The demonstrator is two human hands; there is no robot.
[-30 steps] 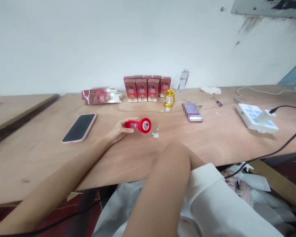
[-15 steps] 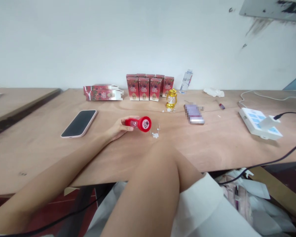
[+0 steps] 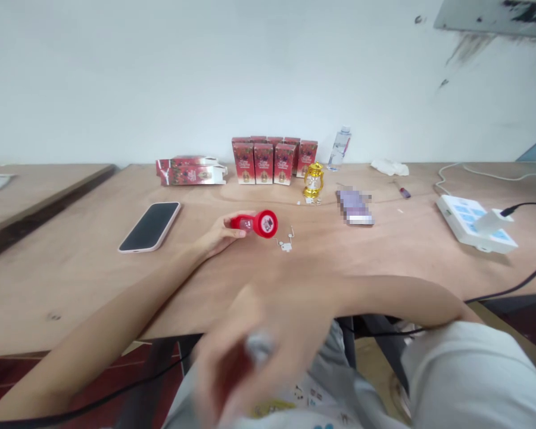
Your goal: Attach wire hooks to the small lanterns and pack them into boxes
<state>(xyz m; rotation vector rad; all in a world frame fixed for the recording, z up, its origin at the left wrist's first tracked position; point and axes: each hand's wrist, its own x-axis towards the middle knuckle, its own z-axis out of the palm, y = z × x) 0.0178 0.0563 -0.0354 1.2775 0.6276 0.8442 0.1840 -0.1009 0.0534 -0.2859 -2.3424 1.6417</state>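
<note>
My left hand [image 3: 223, 233] is closed around a small red lantern [image 3: 249, 224] with a clear middle, held on its side over the table. Its round base, with a picture on it, faces me. My right hand [image 3: 268, 339] is close to me at the table's front edge, badly smeared by motion. Its fingers curl around something small and whitish-grey [image 3: 259, 347] that I cannot make out. Small white cut-out pieces [image 3: 286, 246] lie on the wood just right of the red lantern. Farther back, a gold lantern [image 3: 313, 180] stands upright.
Several red printed boxes [image 3: 263, 164] stand by the wall, with opened boxes [image 3: 192, 173] lying to their left. A dark-screened phone [image 3: 150, 227] is at left, another phone [image 3: 355, 207] at right. Behind stands a bottle [image 3: 340, 148]. A power strip [image 3: 473, 225] with cables occupies the right side.
My right arm, raised across the front before, has swung down so the right hand now shows low in front of me. The left hand still holds the red lantern. The view shifts slightly.
</note>
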